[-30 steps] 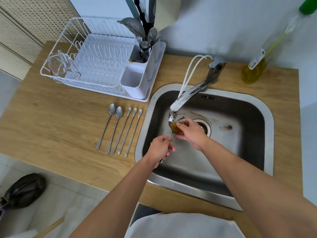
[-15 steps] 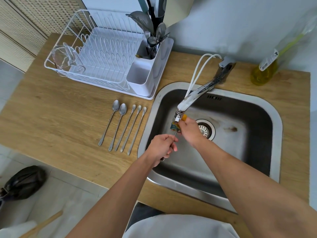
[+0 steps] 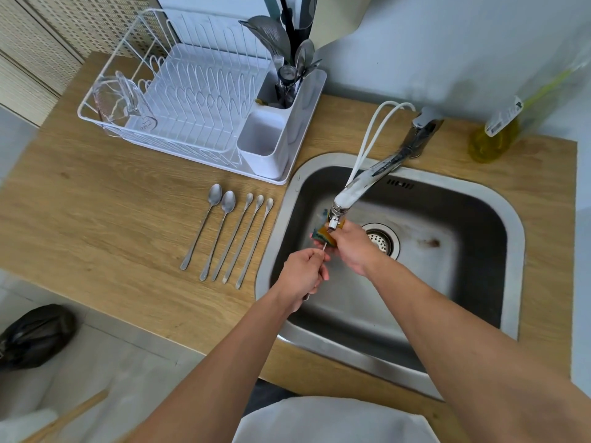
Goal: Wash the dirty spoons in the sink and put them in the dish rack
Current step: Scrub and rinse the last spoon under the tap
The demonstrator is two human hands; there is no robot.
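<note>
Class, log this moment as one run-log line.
left hand: grips spoon | right hand: scrubs with sponge | counter: five spoons waiting

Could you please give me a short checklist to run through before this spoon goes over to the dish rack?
1. Spoon held firmly: ok, the left hand grips the handle of the spoon.
2. Sponge on the spoon: ok, the right hand holds the sponge wrapped round its bowl end, under the faucet.
3. Spoon clean and rinsed: cannot tell, the bowl is hidden by the sponge and running water does not show.
4. Room in the dish rack: ok, the near cutlery compartment looks free.
5. Spoons still waiting: not ok, five spoons lie on the counter.
</note>
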